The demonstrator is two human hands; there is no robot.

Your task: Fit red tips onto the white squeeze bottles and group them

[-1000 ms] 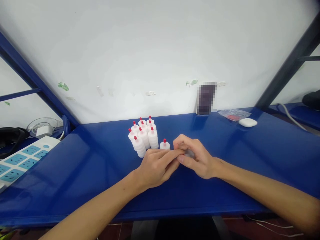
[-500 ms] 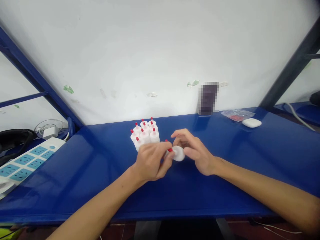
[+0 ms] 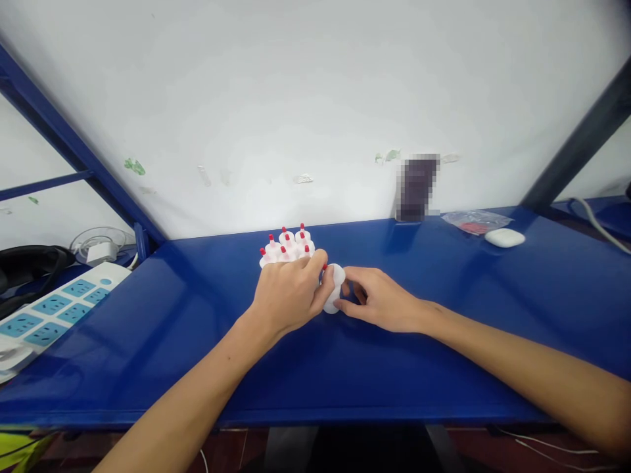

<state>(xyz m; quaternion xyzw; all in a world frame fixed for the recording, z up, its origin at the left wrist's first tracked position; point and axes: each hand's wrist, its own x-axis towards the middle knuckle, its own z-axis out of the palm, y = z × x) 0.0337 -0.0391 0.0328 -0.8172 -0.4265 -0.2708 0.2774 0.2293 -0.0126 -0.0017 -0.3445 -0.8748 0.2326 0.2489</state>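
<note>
My left hand [image 3: 290,289] pinches a small white squeeze bottle with a red tip; its round white end [image 3: 337,273] faces right, and the fingers cover much of the rest. Just below it, a second white bottle [image 3: 332,303] shows partly between my hands. The thumb and curled fingers of my right hand [image 3: 377,295] close on this lower bottle from the right. Behind my left hand stands a tight cluster of white bottles [image 3: 290,247] with red tips, its front part hidden by the hand.
On the blue table [image 3: 419,368], a white rounded case [image 3: 505,238] and a clear bag [image 3: 476,222] with red pieces lie at the back right. A blurred dark phone-like object [image 3: 418,187] leans on the wall. A power strip [image 3: 59,312] is at the left.
My left hand has shifted left and up with its bottle, towards the cluster. My right hand has moved left, and its fingers have closed in on the lower white bottle.
</note>
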